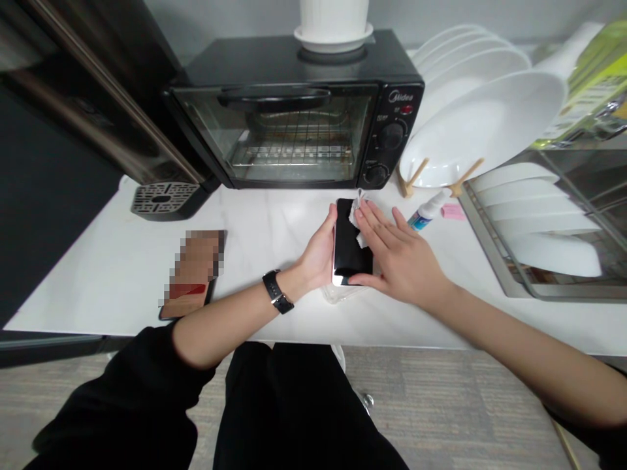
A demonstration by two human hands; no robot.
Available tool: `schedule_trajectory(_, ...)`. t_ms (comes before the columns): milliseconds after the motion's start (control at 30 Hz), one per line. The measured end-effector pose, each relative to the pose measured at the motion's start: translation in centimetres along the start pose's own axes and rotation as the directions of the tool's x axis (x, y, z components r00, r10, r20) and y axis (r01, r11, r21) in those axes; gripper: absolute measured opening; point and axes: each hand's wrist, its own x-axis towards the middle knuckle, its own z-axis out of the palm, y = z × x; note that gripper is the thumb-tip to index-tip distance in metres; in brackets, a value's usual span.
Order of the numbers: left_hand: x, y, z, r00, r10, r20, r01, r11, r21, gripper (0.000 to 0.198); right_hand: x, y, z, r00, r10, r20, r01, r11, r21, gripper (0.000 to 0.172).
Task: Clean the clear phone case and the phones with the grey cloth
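A black-screened phone with a white lower edge lies on the counter in front of the toaster oven. My left hand grips its left side, thumb along the edge. My right hand presses a small pale cloth against the upper right of the screen, its thumb resting over the phone's lower edge. Part of the cloth is hidden under the fingers. Beneath the phone, a clear case shows at the bottom. Just right of my right hand, a small white spray bottle with a blue label lies tilted.
The black toaster oven stands behind, a white pot on top. White plates lean in wooden racks at right, beside a metal dish rack with bowls. A pink item and a blurred-out flat object lie on the counter.
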Motion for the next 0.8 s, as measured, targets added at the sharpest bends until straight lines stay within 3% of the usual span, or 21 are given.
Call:
schedule_trajectory(133,0.1,-0.1,0.3,1.0,-0.028,0.011,0.028,0.999,-0.028,0.065,1.4,-0.1,1.0,1.0,0.022,-0.004,-0.022,0.997,0.075,0.111)
schedule_trajectory(233,0.3,-0.2,0.1,1.0,-0.02,-0.012,0.019,1.0,-0.022,0.07,1.2,-1.6,1.3,1.0,-0.014,0.007,0.013,0.994,0.107,0.111)
schedule_trajectory(367,0.2,0.0,-0.4,0.998,-0.059,-0.004,0.059,0.998,0.01,0.077,-0.9,-4.3,0.7,0.994,-0.104,0.043,0.097,0.986,0.137,0.112)
schedule_trajectory(467,-0.1,0.0,-0.4,1.0,-0.013,-0.003,0.013,0.999,0.038,0.073,-2.9,-5.4,-0.3,0.984,-0.154,0.089,0.141,0.98,0.139,0.114)
schedule_trajectory(633,-0.2,-0.1,0.0,1.0,0.014,0.001,-0.014,1.0,0.027,0.073,-4.8,-4.4,-1.5,0.982,-0.144,0.118,0.135,0.987,0.087,0.109)
schedule_trajectory(800,0.0,0.0,-0.1,0.997,-0.055,0.047,0.056,0.998,-0.018,0.07,-3.7,-2.3,-1.5,0.995,-0.061,0.082,0.063,0.998,-0.014,0.111)
